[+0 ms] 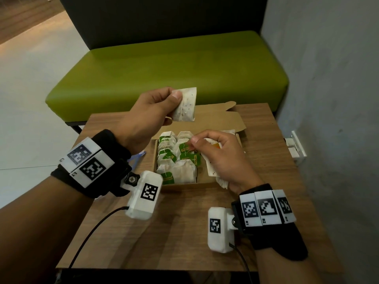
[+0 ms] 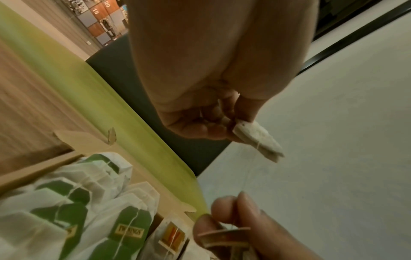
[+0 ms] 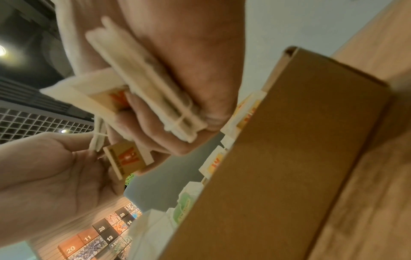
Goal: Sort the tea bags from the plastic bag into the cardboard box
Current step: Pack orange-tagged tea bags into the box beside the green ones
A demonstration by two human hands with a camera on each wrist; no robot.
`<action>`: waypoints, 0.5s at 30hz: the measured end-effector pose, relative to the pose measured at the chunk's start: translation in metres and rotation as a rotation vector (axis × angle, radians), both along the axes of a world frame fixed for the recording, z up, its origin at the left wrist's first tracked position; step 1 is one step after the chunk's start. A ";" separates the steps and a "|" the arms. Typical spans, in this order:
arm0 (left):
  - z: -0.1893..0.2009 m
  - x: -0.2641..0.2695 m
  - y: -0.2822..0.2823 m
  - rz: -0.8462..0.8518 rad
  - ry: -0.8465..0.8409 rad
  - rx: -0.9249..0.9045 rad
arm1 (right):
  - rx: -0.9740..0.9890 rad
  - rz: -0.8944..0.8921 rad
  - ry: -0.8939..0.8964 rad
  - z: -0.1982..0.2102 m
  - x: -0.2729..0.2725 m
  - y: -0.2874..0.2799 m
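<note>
My left hand [image 1: 174,97] pinches one white tea bag [image 1: 184,105] by its top corner, raised above the far side of the open cardboard box [image 1: 184,186]. In the left wrist view a thin string runs from this tea bag [image 2: 258,139] down to the right hand's fingertips [image 2: 233,209]. My right hand [image 1: 194,140] hovers over the right part of the box and grips a bundle of tea bags [image 3: 155,98] with orange tags [image 3: 126,158]. Rows of green-tagged tea bags [image 1: 176,158] fill the left part of the box. Orange-tagged bags [image 3: 213,163] stand at its right end.
The box sits on a small wooden table [image 1: 184,232], its lid flap [image 1: 215,117] folded back. A scrap of clear plastic with blue print [image 1: 137,158] shows behind my left wrist. A green bench [image 1: 164,64] stands beyond the table and a grey wall [image 1: 328,78] on the right.
</note>
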State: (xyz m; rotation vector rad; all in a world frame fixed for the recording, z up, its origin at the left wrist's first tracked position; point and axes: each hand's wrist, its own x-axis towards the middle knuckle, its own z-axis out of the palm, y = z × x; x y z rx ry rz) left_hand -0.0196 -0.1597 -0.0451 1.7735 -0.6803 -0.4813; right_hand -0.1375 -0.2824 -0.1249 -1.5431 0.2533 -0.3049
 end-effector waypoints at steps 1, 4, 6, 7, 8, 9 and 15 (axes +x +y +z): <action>0.000 -0.001 0.001 -0.044 0.013 -0.004 | 0.011 -0.002 -0.005 0.000 0.000 -0.001; 0.002 -0.005 0.004 -0.192 0.081 -0.002 | 0.092 0.030 -0.019 0.003 -0.002 -0.003; 0.003 -0.008 0.005 -0.278 0.062 0.082 | 0.180 0.058 -0.002 0.007 -0.005 -0.002; 0.003 -0.010 0.006 -0.312 0.031 0.138 | 0.211 0.058 0.011 0.008 -0.005 -0.002; 0.002 -0.011 0.007 -0.337 0.001 0.189 | 0.231 0.052 0.019 0.008 -0.004 -0.003; 0.002 -0.012 0.007 -0.352 -0.014 0.225 | 0.244 0.042 0.024 0.007 -0.004 -0.003; 0.003 -0.010 0.007 -0.243 0.007 0.154 | 0.238 0.132 0.034 0.009 -0.007 -0.006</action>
